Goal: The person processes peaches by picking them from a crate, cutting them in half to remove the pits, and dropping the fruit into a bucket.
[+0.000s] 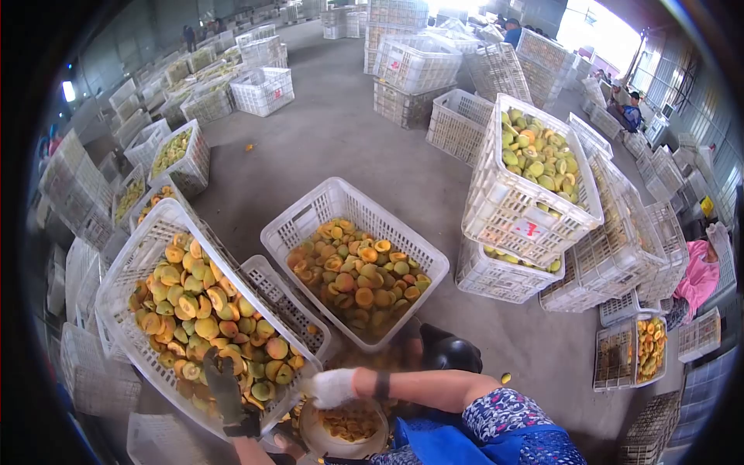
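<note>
My left hand (222, 391), in a dark grey glove, lies on halved peaches (203, 306) in the tilted white crate (128, 267) with its fingers stretched out. Beside that crate's near corner is my right hand (335, 389), in a white glove with a dark wristband. Its fingers are curled closed toward the crate, and what they hold is hidden. Just below it stands a round pale tub (314, 434) with brownish-orange pieces (349, 423) inside. Beyond my hands, a second white crate (306, 209) holds more halved peaches (364, 267).
Right of centre, stacked crates (527, 229) hold greener fruit (539, 155). A dark boot (449, 350) is beside my right arm. More crates (263, 91) line the left and back of the concrete floor (333, 132). A person in pink (697, 271) is at far right.
</note>
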Tool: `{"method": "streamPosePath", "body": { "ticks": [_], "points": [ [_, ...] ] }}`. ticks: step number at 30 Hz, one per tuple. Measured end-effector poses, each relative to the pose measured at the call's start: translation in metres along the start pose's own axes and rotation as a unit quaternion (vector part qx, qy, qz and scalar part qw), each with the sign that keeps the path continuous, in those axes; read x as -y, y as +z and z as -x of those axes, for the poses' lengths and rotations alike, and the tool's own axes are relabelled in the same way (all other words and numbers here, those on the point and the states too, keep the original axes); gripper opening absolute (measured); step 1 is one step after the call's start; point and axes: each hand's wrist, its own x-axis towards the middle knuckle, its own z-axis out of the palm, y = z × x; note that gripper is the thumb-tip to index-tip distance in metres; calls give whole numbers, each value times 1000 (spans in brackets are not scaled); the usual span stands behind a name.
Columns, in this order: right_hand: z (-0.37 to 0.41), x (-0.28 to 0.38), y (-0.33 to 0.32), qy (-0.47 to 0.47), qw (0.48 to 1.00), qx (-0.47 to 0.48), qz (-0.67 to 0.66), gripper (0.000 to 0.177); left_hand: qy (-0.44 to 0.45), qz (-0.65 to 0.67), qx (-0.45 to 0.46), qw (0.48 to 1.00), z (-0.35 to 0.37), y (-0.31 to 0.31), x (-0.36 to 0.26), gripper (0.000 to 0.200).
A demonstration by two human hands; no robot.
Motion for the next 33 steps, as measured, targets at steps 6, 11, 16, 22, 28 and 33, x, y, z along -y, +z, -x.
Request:
{"method": "streamPosePath", "body": {
  "ticks": [6, 11, 16, 22, 28, 33],
  "points": [
    [-11, -26, -11, -53, 972, -138, 182, 18, 81, 146, 86, 982, 53, 45, -25, 31],
    [-9, 18, -56, 184, 911, -247, -274, 20, -173, 321, 13, 931, 58, 76, -95, 35],
    [-5, 17, -42, 93, 954, -278, -55, 24, -124, 294, -7, 948, 67, 87, -84, 46],
    [-5, 5, -28, 93, 960, -228, 134, 17, -182, 305, -21, 934, 72, 92, -93, 46],
    [-11, -2, -15, 41, 953, -261, 149, 8, -117, 274, -80, 951, 77, 110, -75, 45],
    [-7, -11, -7, 7, 961, -252, 113, 10, -99, 359, 30, 928, 78, 86, -68, 45]
  ]
}}
